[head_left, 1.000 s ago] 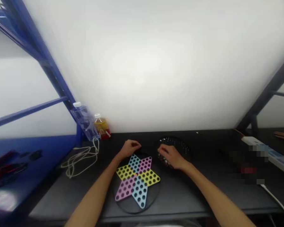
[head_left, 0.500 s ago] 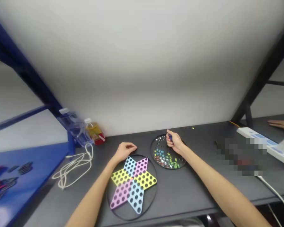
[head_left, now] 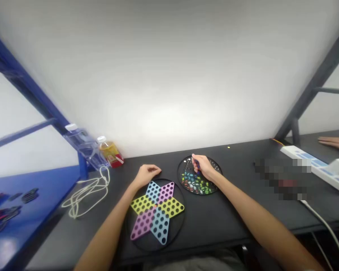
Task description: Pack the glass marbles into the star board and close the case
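Head view: cable (head_left: 86, 192) beside checkers board (head_left: 169, 207)

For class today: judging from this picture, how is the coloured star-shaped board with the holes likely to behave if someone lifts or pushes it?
The star-shaped board looks thin and flat, so it is probably light for its size. Its many holes and narrow points may let it flex slightly. Lying flat on the round dark disc, it seems unlikely to roll or tip, though it might slide if pushed.

1 L hand (head_left: 147, 174) | 1 R hand (head_left: 205, 168) | 1 blue marble (head_left: 197, 163) in R hand | 1 co-worker hand (head_left: 335, 142) | 1 star board (head_left: 157, 210) | 1 rnd tray (head_left: 214, 165) | tray marbles (head_left: 193, 182): too many to cnt | 1 clear btl (head_left: 80, 141) | 1 juice btl (head_left: 110, 154) | 1 pwr strip (head_left: 307, 165) | 1 wht cord (head_left: 84, 197)
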`<state>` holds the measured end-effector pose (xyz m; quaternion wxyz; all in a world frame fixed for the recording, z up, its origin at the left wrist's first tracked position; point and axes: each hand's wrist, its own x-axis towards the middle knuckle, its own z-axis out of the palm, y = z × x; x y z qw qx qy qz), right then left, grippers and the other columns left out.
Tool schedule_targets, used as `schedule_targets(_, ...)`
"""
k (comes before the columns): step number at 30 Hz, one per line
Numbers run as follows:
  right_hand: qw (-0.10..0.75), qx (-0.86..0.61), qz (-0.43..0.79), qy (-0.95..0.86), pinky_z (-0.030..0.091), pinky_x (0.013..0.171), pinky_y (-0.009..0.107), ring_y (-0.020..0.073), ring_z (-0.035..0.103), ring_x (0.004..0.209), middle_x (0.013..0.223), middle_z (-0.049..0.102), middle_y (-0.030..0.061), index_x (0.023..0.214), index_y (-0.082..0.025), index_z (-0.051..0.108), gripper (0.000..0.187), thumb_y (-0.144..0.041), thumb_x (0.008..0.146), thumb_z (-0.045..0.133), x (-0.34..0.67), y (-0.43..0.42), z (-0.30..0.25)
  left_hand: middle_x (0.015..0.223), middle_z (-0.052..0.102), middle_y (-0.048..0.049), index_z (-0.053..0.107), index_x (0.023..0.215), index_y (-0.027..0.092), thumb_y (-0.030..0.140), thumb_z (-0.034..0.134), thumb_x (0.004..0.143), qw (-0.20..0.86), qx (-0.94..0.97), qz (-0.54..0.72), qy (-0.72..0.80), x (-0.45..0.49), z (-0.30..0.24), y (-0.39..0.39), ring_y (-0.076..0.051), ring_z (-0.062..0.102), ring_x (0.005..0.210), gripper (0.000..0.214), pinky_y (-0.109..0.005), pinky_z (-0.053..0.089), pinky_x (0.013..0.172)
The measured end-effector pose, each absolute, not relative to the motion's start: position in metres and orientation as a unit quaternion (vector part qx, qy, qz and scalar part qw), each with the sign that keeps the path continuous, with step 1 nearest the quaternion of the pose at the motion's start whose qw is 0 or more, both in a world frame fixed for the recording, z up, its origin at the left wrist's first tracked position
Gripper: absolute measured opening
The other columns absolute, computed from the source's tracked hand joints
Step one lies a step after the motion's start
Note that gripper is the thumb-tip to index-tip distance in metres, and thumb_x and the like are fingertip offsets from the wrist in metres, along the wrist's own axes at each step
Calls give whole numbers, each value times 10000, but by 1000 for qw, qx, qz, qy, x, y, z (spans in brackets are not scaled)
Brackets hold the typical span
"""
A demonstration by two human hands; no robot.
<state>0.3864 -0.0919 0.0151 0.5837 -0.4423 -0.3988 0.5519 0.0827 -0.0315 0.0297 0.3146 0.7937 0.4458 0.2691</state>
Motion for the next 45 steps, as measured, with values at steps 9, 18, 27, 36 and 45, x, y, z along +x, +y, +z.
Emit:
schedule_targets(9, 591, -418, 543, -426, 502, 507, 266, 115, 484, 506, 590, 540, 15, 606, -159, 608, 411, -530, 776, 653, 389, -97, 19, 818, 745, -61, 768, 861, 166, 467, 638, 783, 312, 795, 262, 449, 84, 32, -32, -197, 665, 750, 337, -272, 501, 708)
schedule_targets(18, 560, -407, 538, -480, 514, 650, 299, 146, 588, 591, 632, 640, 53, 662, -139, 674, 442, -545, 822, 602, 390, -103, 22, 828, 746, -65, 768, 852, 163, 465, 644, 771, 315, 792, 269, 448, 85, 31, -33, -205, 668, 768, 337, -285, 509, 732)
schedule_targets(27, 532, -405, 544, -506, 500, 753, 322, 186, 673, 697, 739, 720, 88, 746, -137, 699, 452, -574, 805, 599, 392, -106, 24, 825, 748, -63, 769, 846, 164, 461, 646, 760, 324, 785, 271, 454, 87, 31, -35, -213, 674, 788, 333, -289, 514, 736)
schedule_targets(36, 533, -401, 557, -494, 530, 697, 331, 192, 667, 689, 755, 714, 96, 769, -139, 707, 406, -534, 800, 620, 395, -102, 15, 818, 748, -60, 772, 847, 170, 446, 639, 777, 307, 796, 268, 447, 86, 31, -35, -199, 673, 763, 314, -271, 506, 713)
schedule_targets(45, 523, -417, 539, -511, 522, 677, 308, 173, 653, 678, 758, 704, 85, 765, -142, 703, 405, -535, 807, 613, 393, -101, 14, 812, 746, -61, 770, 854, 166, 435, 634, 786, 308, 799, 267, 441, 85, 29, -34, -192, 668, 741, 310, -267, 503, 698)
